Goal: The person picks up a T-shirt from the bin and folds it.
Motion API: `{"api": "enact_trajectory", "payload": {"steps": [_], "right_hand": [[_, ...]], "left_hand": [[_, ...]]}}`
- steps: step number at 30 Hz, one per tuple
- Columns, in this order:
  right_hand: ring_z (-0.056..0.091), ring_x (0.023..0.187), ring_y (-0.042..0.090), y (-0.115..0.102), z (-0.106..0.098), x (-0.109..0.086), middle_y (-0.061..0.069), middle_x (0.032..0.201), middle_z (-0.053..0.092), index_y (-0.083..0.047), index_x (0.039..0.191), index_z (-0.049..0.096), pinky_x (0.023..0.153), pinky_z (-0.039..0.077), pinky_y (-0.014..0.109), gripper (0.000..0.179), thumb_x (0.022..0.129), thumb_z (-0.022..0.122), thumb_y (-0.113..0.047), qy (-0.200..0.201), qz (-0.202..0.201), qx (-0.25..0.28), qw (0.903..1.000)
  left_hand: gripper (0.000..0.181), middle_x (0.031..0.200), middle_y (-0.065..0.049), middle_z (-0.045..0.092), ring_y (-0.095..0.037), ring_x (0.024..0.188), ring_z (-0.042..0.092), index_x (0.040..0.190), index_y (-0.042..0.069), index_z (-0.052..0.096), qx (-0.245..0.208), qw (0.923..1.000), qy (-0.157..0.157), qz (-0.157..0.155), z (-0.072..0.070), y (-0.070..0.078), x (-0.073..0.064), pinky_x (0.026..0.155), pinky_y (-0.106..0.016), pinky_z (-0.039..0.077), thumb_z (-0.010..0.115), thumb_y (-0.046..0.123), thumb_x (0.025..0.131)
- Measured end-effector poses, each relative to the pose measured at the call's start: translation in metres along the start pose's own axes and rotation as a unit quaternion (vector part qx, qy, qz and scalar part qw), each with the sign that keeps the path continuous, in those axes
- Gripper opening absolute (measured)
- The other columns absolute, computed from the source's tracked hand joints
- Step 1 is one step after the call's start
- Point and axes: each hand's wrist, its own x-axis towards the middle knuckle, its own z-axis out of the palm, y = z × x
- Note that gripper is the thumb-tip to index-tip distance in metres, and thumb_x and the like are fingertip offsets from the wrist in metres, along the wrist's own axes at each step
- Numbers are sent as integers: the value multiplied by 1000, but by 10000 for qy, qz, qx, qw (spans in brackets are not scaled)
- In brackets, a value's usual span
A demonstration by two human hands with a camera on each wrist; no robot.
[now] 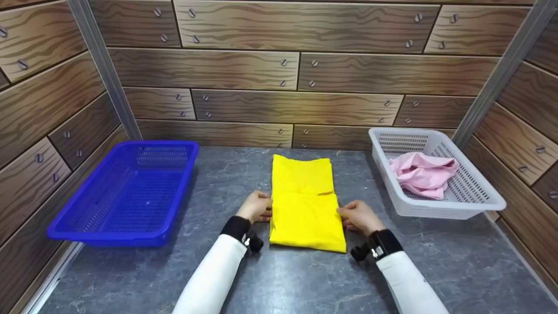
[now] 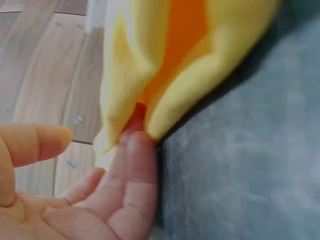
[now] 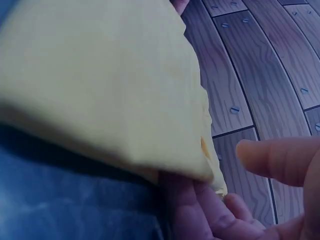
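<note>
A yellow cloth (image 1: 307,218), folded into a long rectangle, lies on the grey tabletop between both hands. At its left edge is my left hand (image 1: 258,206). In the left wrist view, the fingertips (image 2: 142,155) reach into an opening between the layers of the cloth (image 2: 200,70), with the thumb held away from it. My right hand (image 1: 359,216) is at the right edge. Seen from the right wrist, its fingers (image 3: 187,212) are slipped under the cloth's edge (image 3: 115,90), their tips hidden, and the thumb stands apart from the fabric.
On the left stands a blue plastic basket (image 1: 122,237). A white basket (image 1: 436,211) at the right holds a crumpled pink cloth (image 1: 425,172). Wood-patterned walls (image 1: 244,104) enclose the grey marbled tabletop (image 1: 301,283) at the back and sides.
</note>
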Motion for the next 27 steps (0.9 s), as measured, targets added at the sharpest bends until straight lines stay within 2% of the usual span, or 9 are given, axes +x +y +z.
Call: {"api": "enact_trajectory", "payload": {"steps": [2,5,7,9,12,16,21,24,27], "right_hand": [[60,67,14,5,1,-5,7,82,61,2,101,58,59,50,24,18,95,70,-10,118,-262,-236,9993],[53,65,15,10,4,-8,3,75,55,-4,87,59,59,44,25,16,92,74,-6,403,-713,-719,9940],[51,66,15,13,4,-9,2,74,53,-6,84,58,61,42,26,18,91,75,-7,555,-836,-901,9909],[51,67,16,14,4,-12,3,75,54,-7,84,58,61,42,26,20,93,76,-10,566,-760,-919,9913],[59,68,17,14,1,-21,6,78,59,-7,87,58,60,47,27,21,95,75,-15,228,-482,-796,9954],[65,67,17,13,-5,-32,7,80,65,-6,87,58,58,50,27,21,93,76,-16,-464,-317,-740,9957],[60,62,15,12,-8,-39,3,70,62,-7,82,58,56,46,26,22,88,79,-11,-893,-717,-916,9892],[58,62,15,12,-8,-39,1,67,59,-7,80,57,58,46,26,23,87,79,-7,-941,-1000,-1015,9853],[57,61,14,13,-8,-40,0,66,58,-7,78,56,57,45,26,25,87,79,-7,-905,-1044,-1183,9833]], "left_hand": [[43,116,-20,65,-24,83,68,143,0,44,71,9999,-75,56,-1,-3,-8,72,-34,59,59,10,104],[45,108,-18,65,-22,76,64,139,3,47,531,9978,-127,365,1,-7,-16,65,-32,56,66,2,98],[44,102,-16,64,-21,72,60,136,4,49,875,9945,-82,568,4,-9,-20,61,-30,53,68,-2,96],[39,96,-13,62,-20,68,57,133,5,51,1025,9929,-27,607,6,-11,-23,58,-28,50,65,-3,97],[32,91,-11,60,-18,64,58,132,7,51,873,9955,-172,330,3,-14,-32,55,-27,51,61,4,102],[26,95,-12,63,-18,64,60,127,7,54,508,9958,-755,53,-7,-19,-43,56,-28,54,62,11,103],[21,95,-9,63,-18,70,61,115,2,66,624,9892,-1210,552,-11,-23,-51,61,-29,56,70,1,94],[21,84,-6,62,-18,67,59,107,1,70,863,9852,-1182,892,-10,-25,-52,60,-28,53,72,-8,88],[19,78,-4,63,-16,64,58,99,0,72,1185,9811,-1071,1091,-9,-27,-52,58,-26,50,71,-12,85]]}}
